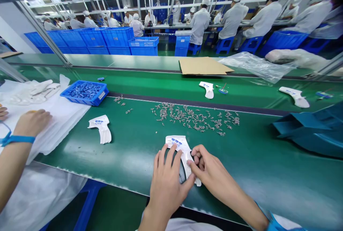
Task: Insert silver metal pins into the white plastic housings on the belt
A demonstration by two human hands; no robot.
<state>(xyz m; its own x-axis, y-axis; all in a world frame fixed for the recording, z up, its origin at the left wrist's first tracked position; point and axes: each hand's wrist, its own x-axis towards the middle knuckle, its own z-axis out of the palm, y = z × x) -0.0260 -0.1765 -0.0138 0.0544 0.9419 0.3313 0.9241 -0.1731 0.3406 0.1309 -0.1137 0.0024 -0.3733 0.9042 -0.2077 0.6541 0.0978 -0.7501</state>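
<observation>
A white plastic gun-shaped housing half [175, 140] with small blue pieces in its upper end lies on the green belt before me. My left hand [168, 177] rests over it, fingers spread, fingertips touching its upper part and thumb near the handle. At the handle's right edge, my right hand [209, 168] has its thumb and curled fingers closed together; whatever they pinch is hidden. Beyond my hands, many small metal parts [187, 116] lie scattered. A similar housing half [103, 128] with blue pieces sits to the left.
A blue tray [100, 95] of small blue parts stands at left, beside a co-worker's hand [33, 122] on white sheeting. Two more housing halves [207, 89] [296, 97] lie on the far belt. Cardboard [203, 66] and a dark teal bin [316, 127] are farther off.
</observation>
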